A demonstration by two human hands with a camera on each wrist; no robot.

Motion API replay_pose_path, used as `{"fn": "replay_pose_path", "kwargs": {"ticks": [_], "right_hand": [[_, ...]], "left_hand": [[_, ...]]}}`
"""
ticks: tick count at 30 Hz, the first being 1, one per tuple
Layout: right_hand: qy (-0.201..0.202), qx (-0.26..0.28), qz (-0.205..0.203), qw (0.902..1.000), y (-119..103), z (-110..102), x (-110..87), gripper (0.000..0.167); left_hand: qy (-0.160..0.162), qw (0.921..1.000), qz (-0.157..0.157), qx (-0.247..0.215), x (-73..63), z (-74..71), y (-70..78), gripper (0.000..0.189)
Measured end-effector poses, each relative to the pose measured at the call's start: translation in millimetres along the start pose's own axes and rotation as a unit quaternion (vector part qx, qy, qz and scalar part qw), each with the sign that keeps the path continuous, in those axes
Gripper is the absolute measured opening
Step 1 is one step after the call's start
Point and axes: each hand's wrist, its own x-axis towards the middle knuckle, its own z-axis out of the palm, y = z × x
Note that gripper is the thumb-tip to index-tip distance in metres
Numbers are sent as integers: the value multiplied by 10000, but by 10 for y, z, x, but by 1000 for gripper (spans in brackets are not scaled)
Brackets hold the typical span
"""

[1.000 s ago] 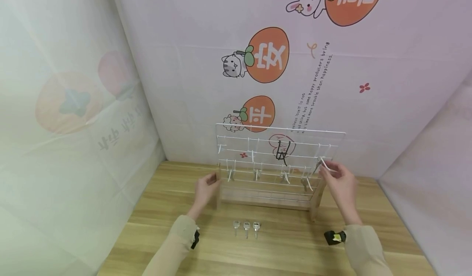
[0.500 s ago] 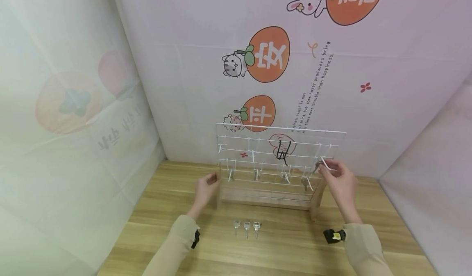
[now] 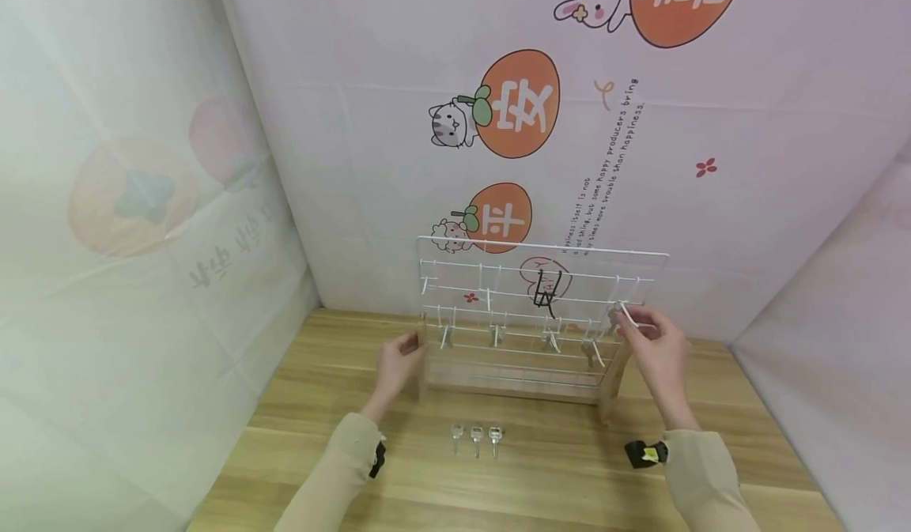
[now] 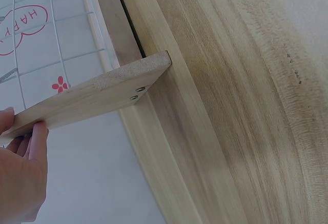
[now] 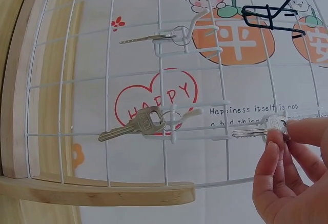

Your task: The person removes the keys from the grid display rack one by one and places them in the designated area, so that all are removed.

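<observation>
A white wire grid rack [image 3: 541, 246] on a wooden stand carries white hooks. My left hand [image 3: 397, 366] grips the wooden side post [image 4: 97, 96] of the stand, thumb on one face and fingers on the other. At the rack's upper right hook, my right hand [image 3: 658, 349] pinches a silver key [image 5: 254, 132] by its head, its blade pointing away from the fingers. The fingertips hide part of the key's head and the hook. In the right wrist view, one key [image 5: 130, 124] hangs from a hook by a ring, and another key [image 5: 146, 39] hangs farther up.
Three loose keys [image 3: 476, 435] lie in a row on the wooden table [image 3: 541, 484] before the rack. A black hook [image 3: 544, 298] sits on the upper grid, among bare white hooks. Printed cloth walls [image 3: 356, 160] stand behind and at both sides.
The key in my right hand has turned and shifted slightly at the upper right hook. My left hand stays on the post, and the loose keys lie as before.
</observation>
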Motion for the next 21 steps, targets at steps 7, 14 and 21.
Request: {"fn": "replay_pose_path", "kwargs": {"ticks": [7,14,21], "right_hand": [[40,103,-37,9999,-19,-8,12,31],[-30,146,-47,9999,-42,-37,14,30],[-82,388,-181,9990,-33,-63,-31,23]], "left_hand": [[-24,10000,-39,-55,-2,-5,2,41],[-10,10000,-22,-13,7,-6,3,39],[42,10000,56,59,0,-5,-6,38]]}}
